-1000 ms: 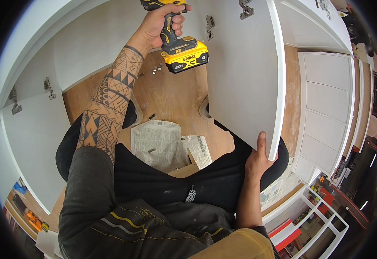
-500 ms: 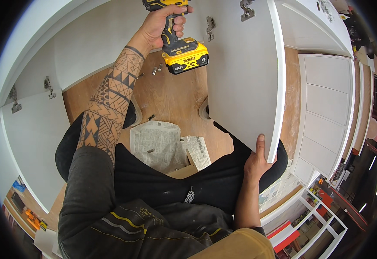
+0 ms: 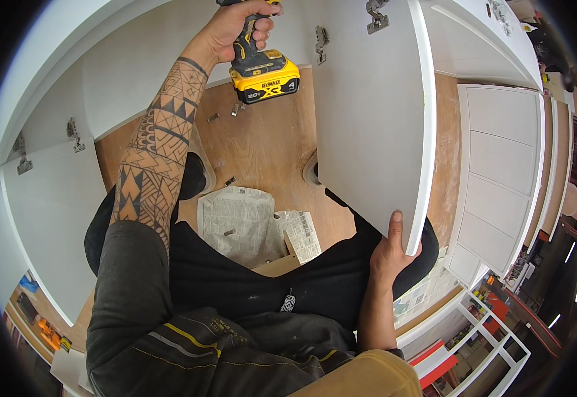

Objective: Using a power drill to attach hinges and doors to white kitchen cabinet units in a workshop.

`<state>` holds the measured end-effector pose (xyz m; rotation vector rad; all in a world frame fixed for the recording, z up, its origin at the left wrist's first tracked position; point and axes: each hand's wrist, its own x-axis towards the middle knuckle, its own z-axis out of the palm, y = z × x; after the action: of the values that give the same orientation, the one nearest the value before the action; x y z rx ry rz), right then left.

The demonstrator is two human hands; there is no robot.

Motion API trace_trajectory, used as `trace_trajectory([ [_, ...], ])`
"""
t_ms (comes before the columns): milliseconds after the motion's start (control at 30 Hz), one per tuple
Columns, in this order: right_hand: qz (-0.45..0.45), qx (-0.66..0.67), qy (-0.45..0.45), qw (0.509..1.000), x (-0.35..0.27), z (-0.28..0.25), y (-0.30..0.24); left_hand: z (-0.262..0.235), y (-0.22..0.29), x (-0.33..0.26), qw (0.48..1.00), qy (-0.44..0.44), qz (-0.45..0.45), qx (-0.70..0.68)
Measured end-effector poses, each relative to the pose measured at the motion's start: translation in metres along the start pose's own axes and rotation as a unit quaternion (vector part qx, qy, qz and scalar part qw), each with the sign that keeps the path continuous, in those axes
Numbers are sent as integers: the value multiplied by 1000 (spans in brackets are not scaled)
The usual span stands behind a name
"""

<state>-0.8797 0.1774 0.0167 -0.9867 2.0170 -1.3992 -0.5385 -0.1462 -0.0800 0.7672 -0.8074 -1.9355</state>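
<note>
My left hand (image 3: 239, 25) grips the handle of a yellow and black cordless drill (image 3: 262, 69), held high near the top of the view, its battery pointing down. My right hand (image 3: 391, 250) holds the lower corner of a white cabinet door (image 3: 374, 126) that stands on edge, thumb up along its face. Metal hinges (image 3: 375, 16) sit at the door's far end, close to the drill. The drill's front end is cut off by the picture's top edge.
A wooden floor (image 3: 262, 149) lies below, with loose screws (image 3: 225, 116) and folded paper sheets (image 3: 239, 221). Another white door with hinges (image 3: 50, 198) stands at the left. White panelled cabinet fronts (image 3: 500, 172) are at the right, a white shelf frame (image 3: 487, 337) lower right.
The drill and my left hand have risen slightly toward the top. My right hand keeps its hold on the door's corner.
</note>
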Motion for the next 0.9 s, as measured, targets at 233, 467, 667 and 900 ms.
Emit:
trace_trajectory([
  [233, -4, -15, -14, 1000, -1, -4, 7, 2, 3, -2, 999, 29, -15, 5],
  [467, -17, 3, 0, 1000, 2, -2, 7, 0, 4, -1, 1000, 21, -9, 20],
  [667, -29, -13, 9, 999, -1, -4, 6, -1, -2, -1, 1000, -9, 2, 10],
  [900, -17, -11, -4, 1000, -2, -7, 11, -6, 1, 0, 999, -6, 3, 54],
])
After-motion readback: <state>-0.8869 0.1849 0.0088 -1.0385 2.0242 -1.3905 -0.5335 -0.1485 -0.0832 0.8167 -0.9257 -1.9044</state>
